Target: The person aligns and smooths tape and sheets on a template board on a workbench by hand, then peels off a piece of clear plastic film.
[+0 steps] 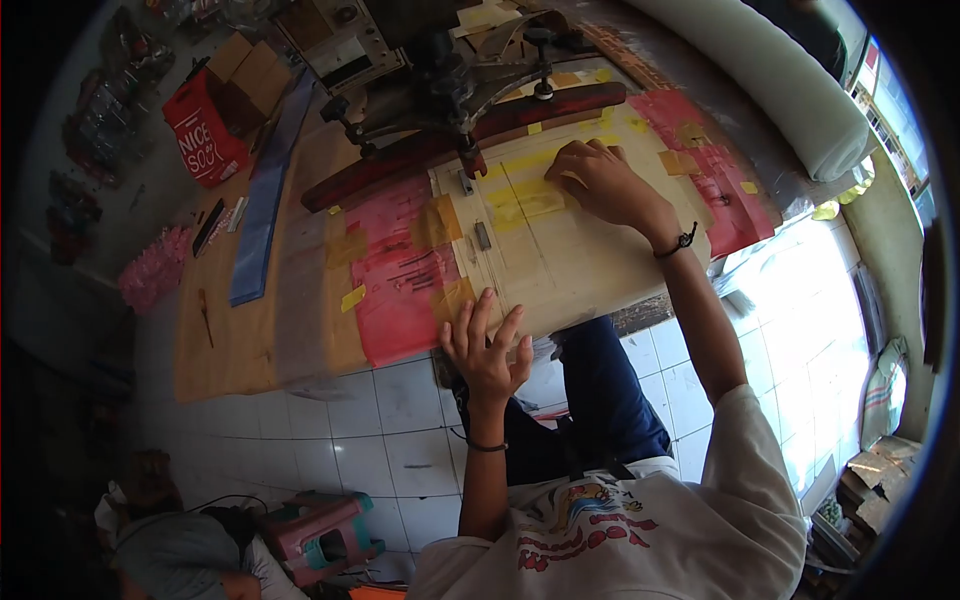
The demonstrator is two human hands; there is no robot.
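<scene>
Nearest the camera, a pale shirt [600,560] with a coloured print filled the bottom of the frame, right of centre. Beyond it, in the middle of the frame, a cream sheet [575,275] lay on the table [235,355], marked with thin dark lines and a yellow patch [518,188]. The person's left hand [487,360] was at the sheet's near edge, below the centre, its fingers spread wide. The right hand [608,185] was at the sheet's upper right part, beside the yellow patch, its fingers bent and close together; I could not tell whether they held anything. Two small metal pieces [483,236] sat along the sheet's left side. One red sheet [390,320] lay to its left and another to its right, both with bits of tape [437,222]. Above, a dark red bar [410,152] ran slantwise beneath a black metal frame [440,75]. Blue strip [265,220] and red bag [205,130] were at the upper left, a white roll [770,75] at the upper right, and a stool [320,535] at the lower left.
</scene>
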